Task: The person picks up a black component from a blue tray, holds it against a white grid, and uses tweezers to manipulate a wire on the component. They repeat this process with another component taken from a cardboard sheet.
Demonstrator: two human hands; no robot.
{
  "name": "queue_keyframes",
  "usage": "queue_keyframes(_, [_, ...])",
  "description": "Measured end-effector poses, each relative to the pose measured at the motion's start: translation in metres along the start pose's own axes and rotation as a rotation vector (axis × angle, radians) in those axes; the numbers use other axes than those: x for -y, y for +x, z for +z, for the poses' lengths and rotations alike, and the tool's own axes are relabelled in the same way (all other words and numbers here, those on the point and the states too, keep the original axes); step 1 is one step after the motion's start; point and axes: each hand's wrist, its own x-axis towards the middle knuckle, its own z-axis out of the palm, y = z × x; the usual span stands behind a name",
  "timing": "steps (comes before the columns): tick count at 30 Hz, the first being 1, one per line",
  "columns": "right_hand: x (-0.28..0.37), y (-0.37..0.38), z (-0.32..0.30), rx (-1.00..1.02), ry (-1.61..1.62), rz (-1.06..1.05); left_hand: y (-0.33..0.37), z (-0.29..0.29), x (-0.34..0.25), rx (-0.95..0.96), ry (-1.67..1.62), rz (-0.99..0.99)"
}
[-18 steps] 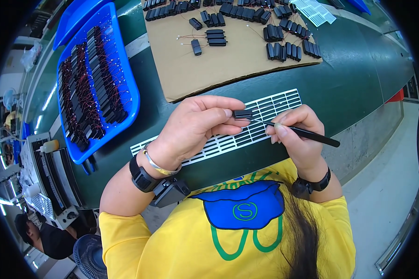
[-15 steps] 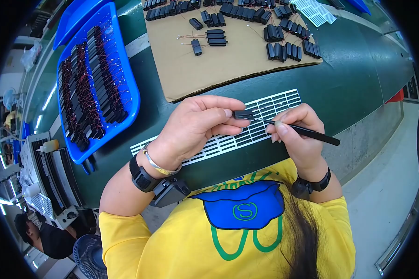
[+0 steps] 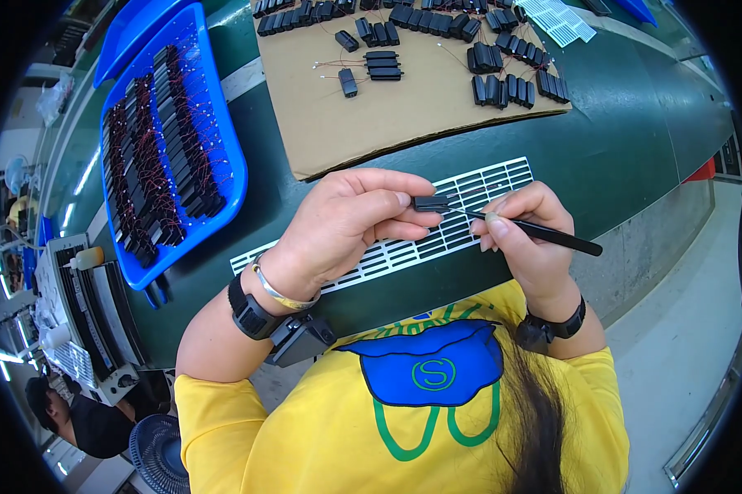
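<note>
Between the thumb and fingers of my left hand (image 3: 363, 210) is a small black block (image 3: 431, 203), one end facing right. My right hand (image 3: 532, 235) grips black tweezers (image 3: 559, 237) like a pen. Their thin tips point left and reach the right end of the block; whether they touch it is too small to tell. Under both hands lies a white slotted strip (image 3: 503, 175). Beyond it, similar black blocks (image 3: 384, 67) with thin red wires rest in rows on a cardboard sheet (image 3: 346, 123).
At the left a blue tray (image 3: 238, 165) holds rows of wired black blocks. More white slotted pieces (image 3: 559, 20) lie at the far right of the green table (image 3: 626, 123). A grey machine (image 3: 99, 321) stands at the left, with a person (image 3: 99, 424) and a fan (image 3: 158, 453) nearby.
</note>
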Motion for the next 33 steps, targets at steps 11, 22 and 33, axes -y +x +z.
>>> queue_keyframes(11, [-0.0012, 0.0003, -0.0014, 0.01, -0.037, -0.015, -0.0002, -0.0003, -0.0001, 0.012, -0.004, -0.002])
queue_keyframes(22, [-0.0018, 0.0011, -0.0034, 0.032, -0.037, -0.017, -0.0024, 0.0019, -0.0021, 0.027, -0.01, -0.014])
queue_keyframes(33, [-0.0021, 0.0014, -0.0036, 0.029, -0.054, -0.007, -0.0005, 0.001, -0.0007, 0.023, 0.001, 0.0])
